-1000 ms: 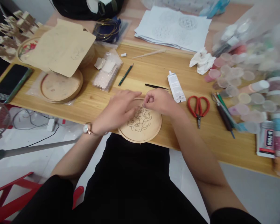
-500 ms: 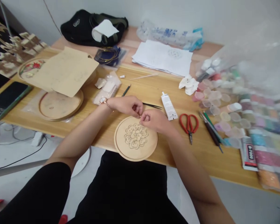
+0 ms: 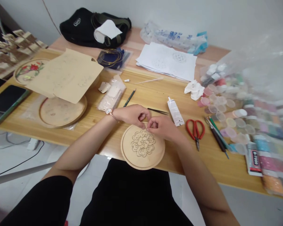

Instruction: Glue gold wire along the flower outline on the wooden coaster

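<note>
A round wooden plate (image 3: pixel 127 153) with a flower outline (image 3: pixel 143 143) drawn on it lies at the table's front edge, slightly overhanging. Over its far rim my left hand (image 3: pixel 136 115), with a watch at the wrist, has its fingers curled and pinched. My right hand (image 3: pixel 163 127) pinches close beside it, fingertips just above the upper petals. Whatever sits between the fingertips is too small to make out. Just beyond the hands lie black tweezers (image 3: pixel 158 111). A white glue tube (image 3: pixel 175 111) and red-handled scissors (image 3: pixel 195 130) lie to the right.
Left are a cardboard sheet (image 3: pixel 68 75), another wooden plate (image 3: pixel 62 111) and a phone (image 3: pixel 8 103). A dark pencil (image 3: pixel 130 97) lies near a plastic packet (image 3: pixel 112 94). Paper sheets (image 3: pixel 167 61) and a black bag (image 3: pixel 85 29) are at the back. Small pots (image 3: pixel 226 110) and a B-7000 tube (image 3: pixel 253 160) crowd the right.
The whole scene has shifted slightly right and down in view. Both hands remain pinched together over the plate's far rim, with only slight finger movement.
</note>
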The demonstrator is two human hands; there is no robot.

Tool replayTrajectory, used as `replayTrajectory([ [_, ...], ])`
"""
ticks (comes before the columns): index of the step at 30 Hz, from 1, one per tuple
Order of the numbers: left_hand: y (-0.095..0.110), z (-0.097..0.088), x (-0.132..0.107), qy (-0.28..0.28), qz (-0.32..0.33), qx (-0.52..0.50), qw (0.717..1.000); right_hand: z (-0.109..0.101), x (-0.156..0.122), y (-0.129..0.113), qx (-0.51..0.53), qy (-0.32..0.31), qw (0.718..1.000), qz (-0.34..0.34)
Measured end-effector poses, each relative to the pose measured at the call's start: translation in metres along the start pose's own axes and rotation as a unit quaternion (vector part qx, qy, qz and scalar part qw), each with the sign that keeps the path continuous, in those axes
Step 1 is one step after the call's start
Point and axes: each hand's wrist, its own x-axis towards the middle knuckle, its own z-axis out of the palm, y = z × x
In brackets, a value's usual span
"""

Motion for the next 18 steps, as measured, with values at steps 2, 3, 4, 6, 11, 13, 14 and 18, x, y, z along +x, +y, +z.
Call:
replayTrajectory([
  [2,0.0009,0.0009,0.0001,0.006,0.003,0.009,1.0,-0.0002,0.0002,0.0002,0.002,-0.004,1.0,0.001],
  [3,0.0012,0.0012,0.0001,0.008,0.004,0.013,1.0,-0.0003,0.0003,0.0002,0.003,-0.008,1.0,0.001],
  [4,0.0014,0.0014,0.0001,0.01,0.004,0.017,1.0,-0.0004,0.0005,0.0004,0.004,-0.011,1.0,0.001],
  [6,0.0015,0.0017,0.0,0.011,0.005,0.024,1.0,-0.0004,0.0009,0.001,0.004,-0.015,1.0,0.001],
  [11,0.001,0.0032,0.0,0.017,0.001,0.036,0.999,0.0003,0.0023,0.0043,0.002,-0.019,1.0,0.002],
  [13,0.0009,0.0043,0.0001,0.024,-0.003,0.042,0.999,0.0004,0.0029,0.0052,0.002,-0.02,1.0,0.001],
  [14,0.0009,0.0047,0.0001,0.027,-0.004,0.044,0.999,0.0004,0.0032,0.0054,0.003,-0.02,1.0,0.001],
  [18,0.0008,0.0059,0.0002,0.027,-0.004,0.054,0.998,0.0001,0.0036,0.0049,0.005,-0.02,1.0,0.001],
])
